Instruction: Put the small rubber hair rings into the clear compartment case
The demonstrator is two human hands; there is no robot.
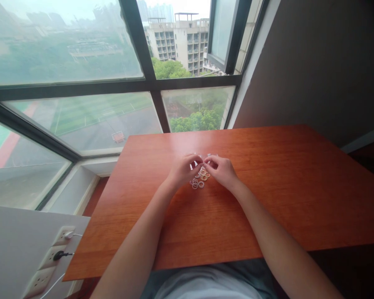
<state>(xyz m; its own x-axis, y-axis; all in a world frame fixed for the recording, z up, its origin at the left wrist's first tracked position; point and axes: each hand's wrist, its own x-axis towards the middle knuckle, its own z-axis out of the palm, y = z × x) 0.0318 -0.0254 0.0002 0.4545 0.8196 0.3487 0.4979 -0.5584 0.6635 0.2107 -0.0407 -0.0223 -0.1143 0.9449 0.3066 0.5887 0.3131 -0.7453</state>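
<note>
Several small rings (201,184), whitish and yellowish, lie loosely grouped on the wooden table (205,228). Just above them, my left hand (185,169) has its thumb and fingertips pinched together. My right hand (222,168) is closed in a like pinch, its fingertips meeting those of the left. Whatever sits between the fingertips is too small to make out. Behind the fingers are clear, shiny bits that look like thin plastic, mostly hidden by my hands.
A dark-framed window (156,85) runs along the far and left sides, with one pane (226,33) swung open. Wall sockets (51,255) with a white plug and a black plug are at the lower left. A grey wall (314,62) stands on the right.
</note>
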